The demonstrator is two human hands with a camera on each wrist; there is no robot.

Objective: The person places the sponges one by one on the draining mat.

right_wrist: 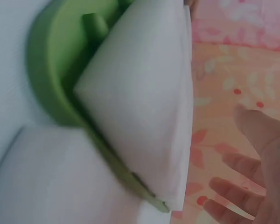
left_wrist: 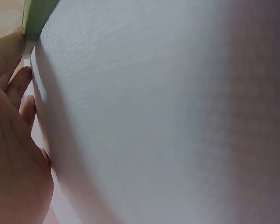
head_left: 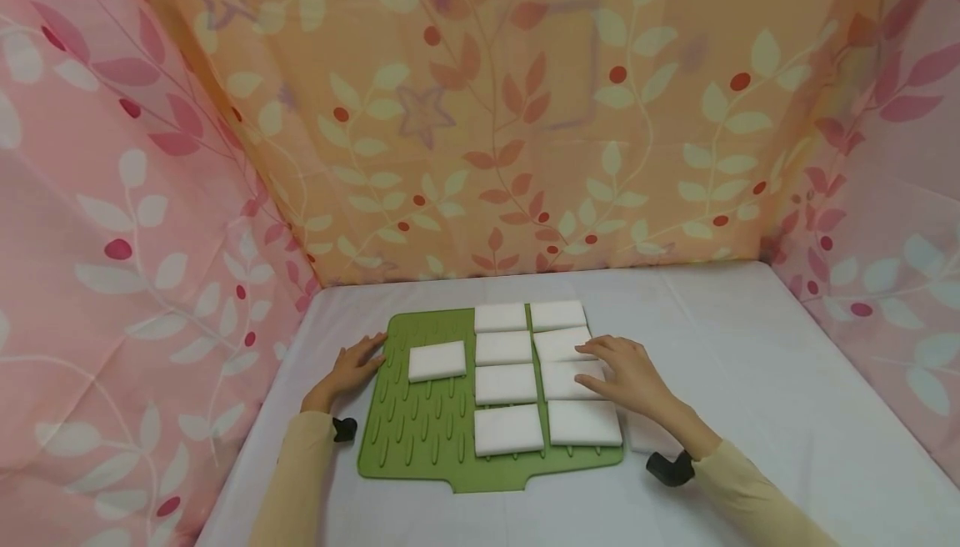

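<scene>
A green ridged draining mat (head_left: 420,439) lies on the table, with several white sponge blocks on it. They form two columns on its right half, and a single white sponge block (head_left: 437,361) sits apart on the left half. My left hand (head_left: 354,370) rests at the mat's left edge; in the left wrist view, its fingers (left_wrist: 10,51) touch the green edge. Over the right column is my right hand (head_left: 626,372), fingers spread and relaxed. In the right wrist view this hand (right_wrist: 256,172) holds nothing and appears apart from the blocks.
Another white sponge block (head_left: 648,434) lies on the table right of the mat, partly hidden by my right wrist. The table (head_left: 712,305) has a white cover. Leaf-patterned curtains (head_left: 480,113) stand behind it and on both sides.
</scene>
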